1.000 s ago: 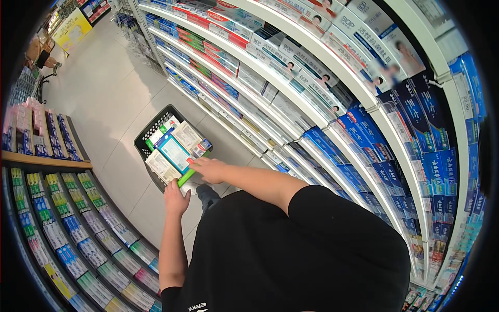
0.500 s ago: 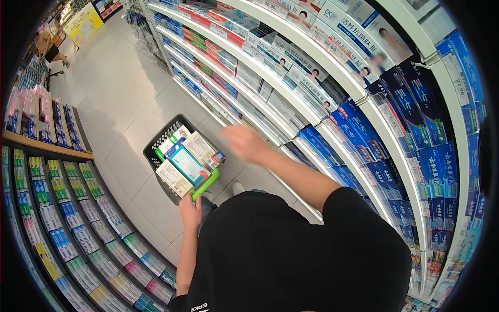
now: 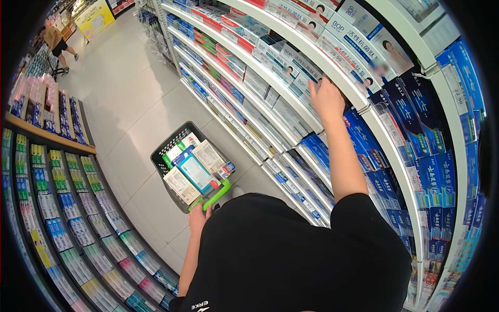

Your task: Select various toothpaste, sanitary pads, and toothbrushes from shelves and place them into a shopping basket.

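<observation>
We have our left hand [image 3: 197, 218] low, near the middle of the view, its fingers curled around the near left end of a bright green plastic handle [image 3: 217, 195]. The handle belongs to a dark grey plastic basket with perforated walls [image 3: 179, 133], which stands over the pale tiled floor [image 3: 132, 130]. Inside it we see a flat teal-and-white box [image 3: 194, 172] between two cream-coloured printed boxes [image 3: 182, 186], with a small blue-and-red package [image 3: 226, 169] in the right corner.

Our right arm stretches up to the white shelving on the right. There our right hand [image 3: 328, 103] is at a row of white-and-dark-green cardboard boxes [image 3: 300, 66], at the row's right end. Its fingertips are partly hidden, so we cannot tell whether they grip a box or only touch one. Just below and right of this hand sit glossy blue cardboard boxes [image 3: 359, 136].
</observation>
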`<move>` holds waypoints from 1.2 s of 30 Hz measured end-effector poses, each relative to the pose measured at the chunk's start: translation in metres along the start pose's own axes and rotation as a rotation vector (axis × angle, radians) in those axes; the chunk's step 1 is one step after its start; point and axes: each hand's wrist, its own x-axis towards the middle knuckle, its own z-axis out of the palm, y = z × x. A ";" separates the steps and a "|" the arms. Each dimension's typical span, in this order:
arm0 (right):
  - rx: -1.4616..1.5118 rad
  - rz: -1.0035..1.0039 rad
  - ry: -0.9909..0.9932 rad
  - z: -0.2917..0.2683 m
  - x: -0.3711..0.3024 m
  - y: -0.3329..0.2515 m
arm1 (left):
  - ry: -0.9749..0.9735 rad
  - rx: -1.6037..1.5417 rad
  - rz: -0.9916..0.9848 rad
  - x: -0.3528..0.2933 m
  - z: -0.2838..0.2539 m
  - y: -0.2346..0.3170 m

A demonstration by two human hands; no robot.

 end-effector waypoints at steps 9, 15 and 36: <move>0.336 -0.134 0.191 0.021 -0.011 0.014 | -0.036 0.006 -0.009 -0.002 -0.006 0.004; 0.624 -0.475 -0.060 0.046 -0.116 -0.047 | 0.030 -0.209 0.158 0.014 -0.048 0.054; 0.611 -0.580 -0.907 0.128 -0.223 -0.071 | -0.252 -1.274 -0.893 0.110 -0.023 -0.074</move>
